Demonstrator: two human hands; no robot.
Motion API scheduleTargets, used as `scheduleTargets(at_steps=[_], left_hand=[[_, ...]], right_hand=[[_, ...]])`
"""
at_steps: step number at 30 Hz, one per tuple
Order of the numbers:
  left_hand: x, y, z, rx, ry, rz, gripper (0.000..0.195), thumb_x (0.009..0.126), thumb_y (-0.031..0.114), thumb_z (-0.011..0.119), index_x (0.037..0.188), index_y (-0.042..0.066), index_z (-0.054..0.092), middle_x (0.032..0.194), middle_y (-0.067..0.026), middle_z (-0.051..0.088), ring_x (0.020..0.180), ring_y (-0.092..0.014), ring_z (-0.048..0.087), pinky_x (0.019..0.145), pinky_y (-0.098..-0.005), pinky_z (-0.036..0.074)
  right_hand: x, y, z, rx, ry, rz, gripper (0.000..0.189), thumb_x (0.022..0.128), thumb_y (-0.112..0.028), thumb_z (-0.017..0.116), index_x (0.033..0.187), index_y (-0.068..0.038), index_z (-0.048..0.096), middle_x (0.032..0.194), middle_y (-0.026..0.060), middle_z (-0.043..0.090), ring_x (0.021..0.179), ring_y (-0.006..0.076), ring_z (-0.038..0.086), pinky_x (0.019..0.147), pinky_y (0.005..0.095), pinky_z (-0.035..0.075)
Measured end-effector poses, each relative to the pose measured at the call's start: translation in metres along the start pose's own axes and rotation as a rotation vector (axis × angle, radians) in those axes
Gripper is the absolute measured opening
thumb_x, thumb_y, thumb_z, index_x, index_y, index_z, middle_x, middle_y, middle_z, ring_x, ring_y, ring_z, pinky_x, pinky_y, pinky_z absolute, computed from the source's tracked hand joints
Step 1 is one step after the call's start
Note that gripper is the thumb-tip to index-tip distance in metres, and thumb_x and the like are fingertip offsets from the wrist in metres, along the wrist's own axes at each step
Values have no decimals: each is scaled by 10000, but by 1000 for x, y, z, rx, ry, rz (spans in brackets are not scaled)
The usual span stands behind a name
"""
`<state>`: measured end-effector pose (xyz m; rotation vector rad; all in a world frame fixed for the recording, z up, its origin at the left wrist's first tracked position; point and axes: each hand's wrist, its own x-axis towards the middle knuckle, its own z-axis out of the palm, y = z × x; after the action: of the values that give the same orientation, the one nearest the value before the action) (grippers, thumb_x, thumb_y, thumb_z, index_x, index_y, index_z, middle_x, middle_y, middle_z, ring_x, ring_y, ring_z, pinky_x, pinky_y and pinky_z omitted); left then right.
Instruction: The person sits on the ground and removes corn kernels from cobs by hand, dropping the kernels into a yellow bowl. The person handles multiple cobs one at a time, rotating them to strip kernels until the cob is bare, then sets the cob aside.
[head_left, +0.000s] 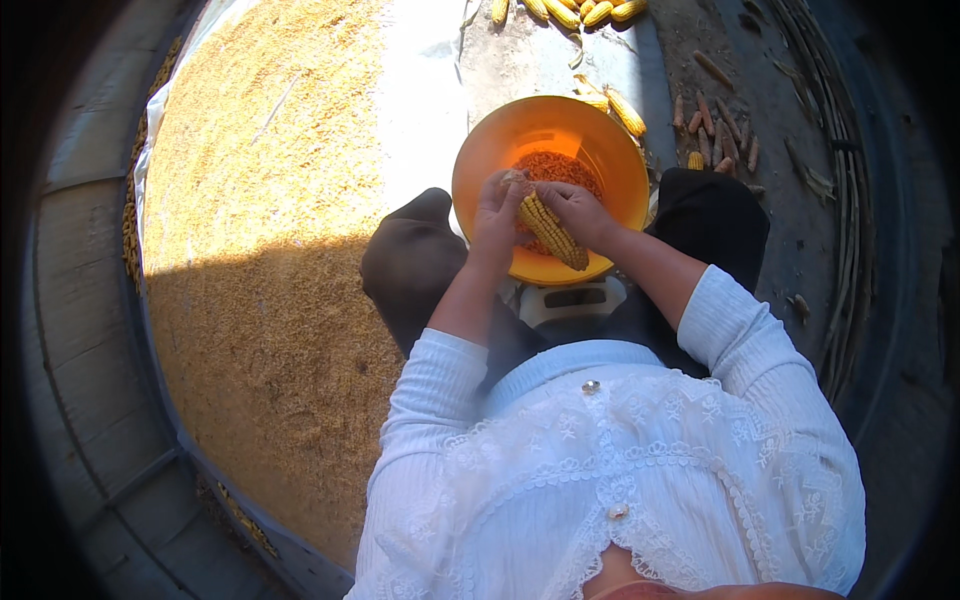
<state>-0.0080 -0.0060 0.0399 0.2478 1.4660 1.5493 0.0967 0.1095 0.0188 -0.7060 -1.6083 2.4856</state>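
Both hands hold one ear of dried yellow corn (553, 234) above a wide yellow-orange plastic basin (480, 146). My left hand (498, 206) grips the upper end, where a bare patch of cob shows. Against that same end presses my right hand (576, 211), its thumb and fingers at the edge of the kernels. The ear slants, its lower tip pointing towards me. Loose orange kernels (559, 166) lie in the bottom of the basin, partly hidden by my hands. The basin sits between my knees.
A broad layer of loose corn kernels (285, 187) covers a sheet on the left. Whole corn ears (592, 11) lie at the top, and others (625, 112) just beyond the basin. Stripped cobs (724, 135) are scattered at right, beside long thin poles (844, 225). A pale plastic handle (574, 296) shows below the basin.
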Motion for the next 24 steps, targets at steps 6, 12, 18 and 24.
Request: scheduleTargets(at_steps=[6,12,18,24], left_hand=[[-1,2,1,-31,-16,15,376,987,331,470,1305,159,365,1348,-66,487,1179,-213,528,777,-354,567],[-2,1,0,13,1,8,396,979,340,488,1312,155,378,1312,-61,501,1132,-185,542,740,-316,559],[-3,6,1,-10,18,-15,365,990,338,463,1302,170,374,1336,-60,500,1163,-201,529,796,-342,537],[-6,8,-2,-51,50,2,360,992,339,456,1301,176,368,1345,-58,496,1161,-207,530,788,-351,532]], right_hand=[[3,3,-6,132,14,82,397,985,-344,476,1206,-30,577,970,55,635,801,87,611,679,227,511],[-2,-1,-1,65,12,69,387,981,-339,487,1180,-21,584,937,49,637,780,88,610,673,228,506],[1,-3,-6,182,-25,132,422,971,-339,510,1252,-26,548,1052,62,618,870,91,598,741,236,497],[1,3,-3,27,-126,20,445,983,-310,495,1345,-51,488,1150,59,599,1000,92,567,845,233,467]])
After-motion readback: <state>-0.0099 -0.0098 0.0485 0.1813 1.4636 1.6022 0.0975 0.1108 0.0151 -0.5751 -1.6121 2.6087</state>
